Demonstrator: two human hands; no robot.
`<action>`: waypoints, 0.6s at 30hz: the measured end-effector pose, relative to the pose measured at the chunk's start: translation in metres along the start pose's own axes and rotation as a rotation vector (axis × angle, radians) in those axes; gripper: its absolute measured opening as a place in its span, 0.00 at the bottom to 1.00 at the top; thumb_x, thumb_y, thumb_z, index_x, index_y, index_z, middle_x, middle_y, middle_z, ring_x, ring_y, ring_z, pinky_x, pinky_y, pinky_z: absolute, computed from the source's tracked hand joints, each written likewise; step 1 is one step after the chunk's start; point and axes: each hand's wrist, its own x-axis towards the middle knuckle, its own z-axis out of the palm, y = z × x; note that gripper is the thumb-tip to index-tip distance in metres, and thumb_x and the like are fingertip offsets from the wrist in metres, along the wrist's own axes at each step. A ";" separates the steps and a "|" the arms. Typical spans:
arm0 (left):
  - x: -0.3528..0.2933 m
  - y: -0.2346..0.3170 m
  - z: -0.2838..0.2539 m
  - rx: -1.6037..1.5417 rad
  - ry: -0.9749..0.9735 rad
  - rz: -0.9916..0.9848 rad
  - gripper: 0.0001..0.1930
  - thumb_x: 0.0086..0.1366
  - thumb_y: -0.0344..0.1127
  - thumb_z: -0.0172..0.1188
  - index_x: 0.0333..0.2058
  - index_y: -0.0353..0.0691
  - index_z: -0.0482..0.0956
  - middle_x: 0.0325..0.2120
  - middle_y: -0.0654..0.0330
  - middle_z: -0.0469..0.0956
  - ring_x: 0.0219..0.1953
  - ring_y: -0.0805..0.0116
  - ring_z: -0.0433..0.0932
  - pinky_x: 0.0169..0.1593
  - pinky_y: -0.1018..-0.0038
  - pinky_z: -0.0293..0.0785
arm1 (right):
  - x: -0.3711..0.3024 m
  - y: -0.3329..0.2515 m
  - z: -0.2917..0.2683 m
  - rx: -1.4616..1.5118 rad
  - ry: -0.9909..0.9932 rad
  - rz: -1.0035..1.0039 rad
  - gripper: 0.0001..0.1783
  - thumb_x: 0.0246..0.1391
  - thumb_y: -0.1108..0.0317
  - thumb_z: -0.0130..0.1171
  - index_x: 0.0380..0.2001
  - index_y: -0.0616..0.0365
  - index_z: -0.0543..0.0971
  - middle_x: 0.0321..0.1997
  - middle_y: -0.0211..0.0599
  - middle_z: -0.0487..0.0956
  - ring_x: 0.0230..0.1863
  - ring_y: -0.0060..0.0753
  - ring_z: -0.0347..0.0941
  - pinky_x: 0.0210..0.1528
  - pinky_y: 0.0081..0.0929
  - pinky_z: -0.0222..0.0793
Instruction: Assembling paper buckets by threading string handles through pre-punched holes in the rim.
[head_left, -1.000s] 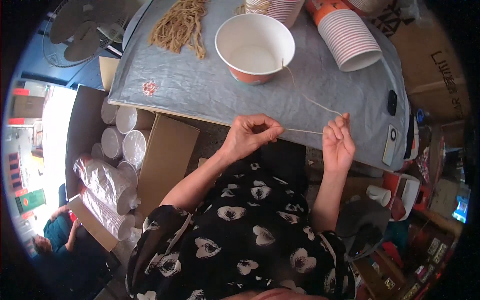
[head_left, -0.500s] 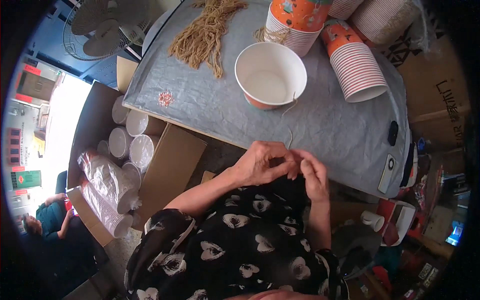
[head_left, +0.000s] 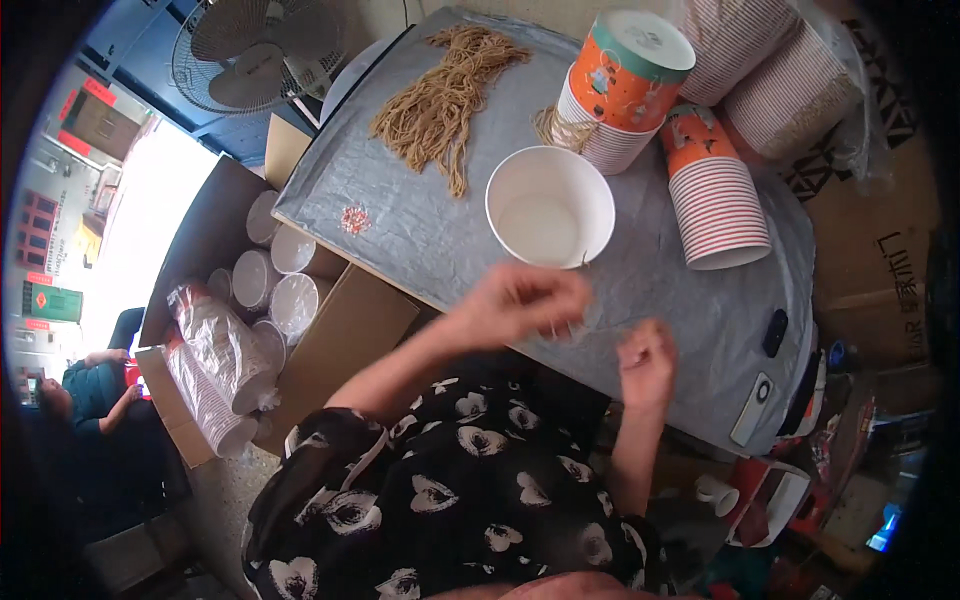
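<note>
A white paper bucket (head_left: 545,240) stands mouth-up in front of me, with a short bit of cord at its near rim. Just below that rim is my left hand (head_left: 525,305), smeared by motion, its fingers curled together. To the right, over the table's near edge, my right hand (head_left: 648,365) is closed, fingertips pressed together. What either hand pinches is too blurred to make out. A faint pale line runs over the cloth between them. A bundle of tan cords (head_left: 445,105) lies farther back on the table.
Stacked orange-patterned buckets (head_left: 640,85) rise behind the white one; another stack (head_left: 720,210) lies tilted at right. Small red-and-white bits (head_left: 355,220) lie on the grey cloth (head_left: 420,255). A phone (head_left: 752,408) rests near the right edge. A carton (head_left: 345,345) of wrapped buckets stands left.
My hands were together at the table's near edge and have come apart. The left moved up toward the bucket, the right slightly right. The whole view has shifted, the table sitting lower.
</note>
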 end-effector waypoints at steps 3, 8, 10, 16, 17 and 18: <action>0.029 0.060 -0.052 -0.132 0.265 0.316 0.20 0.72 0.39 0.59 0.59 0.39 0.74 0.35 0.59 0.83 0.31 0.75 0.81 0.35 0.79 0.76 | 0.021 -0.037 -0.010 0.279 -0.006 0.007 0.07 0.70 0.65 0.52 0.39 0.56 0.73 0.26 0.25 0.63 0.24 0.19 0.58 0.29 0.21 0.56; 0.034 0.085 -0.086 0.616 0.465 0.292 0.13 0.68 0.30 0.64 0.50 0.37 0.81 0.47 0.59 0.82 0.34 0.76 0.80 0.35 0.80 0.75 | 0.032 -0.057 0.001 0.192 -0.024 -0.147 0.07 0.70 0.66 0.53 0.39 0.57 0.74 0.27 0.24 0.65 0.26 0.19 0.58 0.29 0.20 0.56; 0.028 0.082 -0.092 1.039 0.249 0.361 0.16 0.62 0.25 0.66 0.49 0.40 0.83 0.51 0.60 0.81 0.35 0.75 0.81 0.35 0.78 0.77 | 0.030 -0.063 -0.001 0.112 -0.033 -0.221 0.07 0.69 0.66 0.55 0.40 0.59 0.76 0.28 0.25 0.67 0.26 0.18 0.60 0.29 0.20 0.57; 0.018 0.047 -0.101 1.230 0.105 0.232 0.19 0.56 0.29 0.70 0.48 0.45 0.81 0.60 0.65 0.76 0.43 0.62 0.84 0.39 0.69 0.82 | 0.018 -0.090 -0.014 0.027 0.011 -0.387 0.07 0.69 0.68 0.54 0.41 0.60 0.75 0.28 0.26 0.66 0.26 0.19 0.59 0.30 0.21 0.57; 0.018 0.041 -0.101 1.334 0.124 0.317 0.17 0.57 0.30 0.70 0.46 0.45 0.82 0.59 0.64 0.76 0.43 0.61 0.84 0.40 0.67 0.82 | 0.015 -0.097 -0.010 0.024 0.002 -0.417 0.06 0.69 0.68 0.54 0.41 0.60 0.75 0.28 0.26 0.66 0.26 0.19 0.59 0.30 0.21 0.57; 0.018 0.037 -0.099 1.338 0.131 0.318 0.17 0.57 0.30 0.70 0.46 0.45 0.82 0.59 0.64 0.76 0.43 0.61 0.84 0.40 0.67 0.82 | 0.010 -0.104 -0.004 -0.001 0.018 -0.444 0.06 0.69 0.68 0.54 0.40 0.60 0.74 0.27 0.26 0.65 0.25 0.19 0.58 0.31 0.21 0.57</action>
